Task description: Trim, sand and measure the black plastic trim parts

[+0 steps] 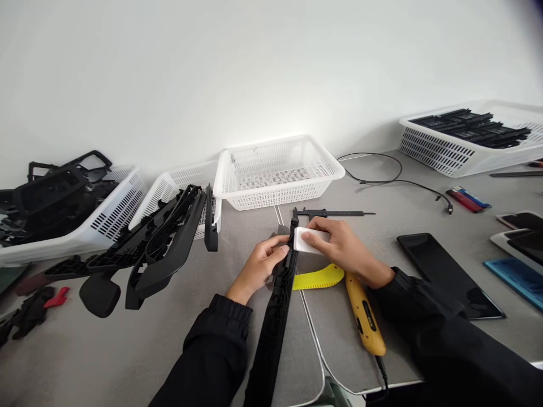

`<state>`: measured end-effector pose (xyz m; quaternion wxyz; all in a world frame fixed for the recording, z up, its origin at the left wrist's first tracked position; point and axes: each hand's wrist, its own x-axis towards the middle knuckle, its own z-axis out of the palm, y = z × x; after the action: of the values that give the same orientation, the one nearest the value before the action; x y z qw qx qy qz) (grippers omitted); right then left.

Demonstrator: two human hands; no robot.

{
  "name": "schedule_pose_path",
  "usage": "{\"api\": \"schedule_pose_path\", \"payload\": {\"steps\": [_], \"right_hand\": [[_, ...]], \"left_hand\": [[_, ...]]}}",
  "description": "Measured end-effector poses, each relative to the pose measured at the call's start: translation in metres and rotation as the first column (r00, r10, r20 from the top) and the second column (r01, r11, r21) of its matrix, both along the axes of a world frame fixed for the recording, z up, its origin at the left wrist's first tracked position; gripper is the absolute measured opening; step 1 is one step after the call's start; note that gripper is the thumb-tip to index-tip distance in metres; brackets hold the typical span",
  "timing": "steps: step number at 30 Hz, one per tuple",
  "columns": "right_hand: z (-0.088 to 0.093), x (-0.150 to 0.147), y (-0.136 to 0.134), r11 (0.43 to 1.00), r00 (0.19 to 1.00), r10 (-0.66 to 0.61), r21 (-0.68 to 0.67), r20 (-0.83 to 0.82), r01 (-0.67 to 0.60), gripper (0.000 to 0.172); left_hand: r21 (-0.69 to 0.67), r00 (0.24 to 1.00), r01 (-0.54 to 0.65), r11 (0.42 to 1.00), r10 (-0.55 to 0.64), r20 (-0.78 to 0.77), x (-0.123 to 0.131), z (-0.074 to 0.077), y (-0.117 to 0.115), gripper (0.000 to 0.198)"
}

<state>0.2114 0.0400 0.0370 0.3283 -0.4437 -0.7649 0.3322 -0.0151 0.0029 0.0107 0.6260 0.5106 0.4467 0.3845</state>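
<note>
A long black plastic trim piece [276, 308] runs from the near edge up toward the middle of the table. My left hand [259, 264] grips its upper part, thumb on top and fingers along the side. In my right hand [341, 249] is a small white block [311, 239], pinched between thumb and fingers and held against the trim piece's upper end. Below that hand lie a curved yellow strip [318, 277] with small teeth along its edge and a yellow corded tool [365, 316]. A dark caliper [333, 213] rests just beyond both hands.
A white basket [280, 198] stands behind my hands. Left are black parts [169, 249] leaning across another basket, and a basket of black frames [123, 203]. At right are a basket of black strips [441, 155], a black cable [401, 169] and a dark phone [445, 271].
</note>
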Motion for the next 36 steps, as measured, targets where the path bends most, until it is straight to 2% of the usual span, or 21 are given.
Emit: {"api": "schedule_pose_path", "payload": {"steps": [4, 9, 14, 19, 23, 27, 32, 36], "right_hand": [[-0.0005, 0.0014, 0.0014, 0.997, 0.997, 0.072, -0.028, 0.014, -0.071, 0.031], [0.0015, 0.0021, 0.0016, 1.0, 1.0, 0.004, -0.022, 0.002, -0.004, 0.033], [0.0031, 0.0023, 0.0013, 0.997, 0.998, 0.067, -0.034, 0.023, -0.066, 0.032], [0.0017, 0.0009, 0.0006, 0.999, 1.0, -0.001, -0.032, -0.003, 0.001, 0.032], [0.001, 0.0008, 0.0006, 0.999, 1.0, 0.023, -0.033, 0.009, -0.022, 0.032], [0.0005, 0.0005, 0.0006, 0.999, 1.0, -0.014, -0.03, 0.002, 0.014, 0.032], [-0.0001, -0.0002, -0.0001, 0.999, 1.0, 0.027, -0.039, 0.011, -0.027, 0.032], [0.0006, -0.0008, -0.0007, 0.999, 0.999, -0.041, -0.022, 0.014, 0.041, 0.035]], "left_hand": [[0.005, 1.0, 0.002, 1.0, -0.002, -0.013, 0.0, -0.0002, 0.001, 0.06], [0.006, 1.0, -0.014, 1.0, 0.015, -0.011, 0.0002, -0.0024, 0.0013, 0.058], [0.017, 1.0, -0.008, 1.0, 0.008, -0.013, 0.0005, -0.0032, 0.002, 0.056], [0.024, 1.0, -0.019, 1.0, 0.02, -0.017, -0.0001, -0.0045, 0.0028, 0.056], [0.021, 0.999, -0.009, 1.0, 0.01, -0.031, -0.0009, -0.0055, 0.0023, 0.057], [0.014, 1.0, -0.021, 1.0, 0.022, -0.012, -0.0002, -0.0042, 0.0021, 0.057], [0.021, 1.0, -0.023, 1.0, 0.023, -0.012, 0.0008, -0.002, 0.0019, 0.055], [0.013, 1.0, -0.027, 1.0, 0.028, -0.001, 0.0011, -0.002, 0.0014, 0.054]]}}
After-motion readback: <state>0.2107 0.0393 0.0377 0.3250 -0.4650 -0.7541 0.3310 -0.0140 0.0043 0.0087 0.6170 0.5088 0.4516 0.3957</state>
